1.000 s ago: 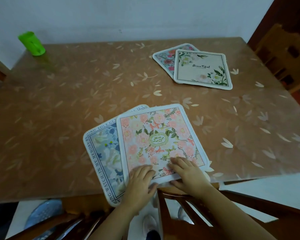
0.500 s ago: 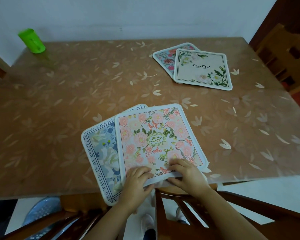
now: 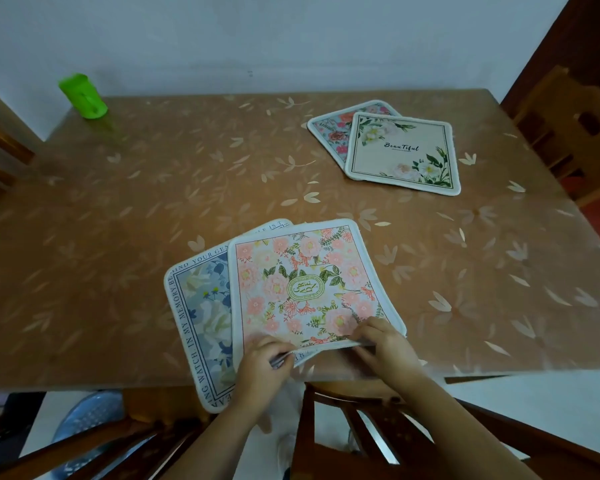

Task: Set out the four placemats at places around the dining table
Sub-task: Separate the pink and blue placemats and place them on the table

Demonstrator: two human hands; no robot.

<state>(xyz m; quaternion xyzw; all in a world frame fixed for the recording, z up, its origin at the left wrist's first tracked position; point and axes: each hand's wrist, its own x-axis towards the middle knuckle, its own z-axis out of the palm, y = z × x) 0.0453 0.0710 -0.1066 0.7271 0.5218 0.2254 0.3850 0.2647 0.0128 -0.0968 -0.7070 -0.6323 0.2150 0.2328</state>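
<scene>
Both hands pinch the pink floral placemat [image 3: 302, 289] by its near edge, left hand [image 3: 262, 367] and right hand [image 3: 387, 341], over the blue placemat [image 3: 201, 317].

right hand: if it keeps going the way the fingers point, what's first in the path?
The right hand points left along the near edge of the pink floral placemat it pinches. First in that line looks like the left hand, on the same edge; depth unclear.

Four placemats lie on the surface: two near [image 3: 312, 289] [image 3: 201, 313], two at far right [image 3: 404, 152] [image 3: 333, 129]. One green cup [image 3: 83, 95] stands far left. Two hands [image 3: 262, 367] [image 3: 385, 344] show.
</scene>
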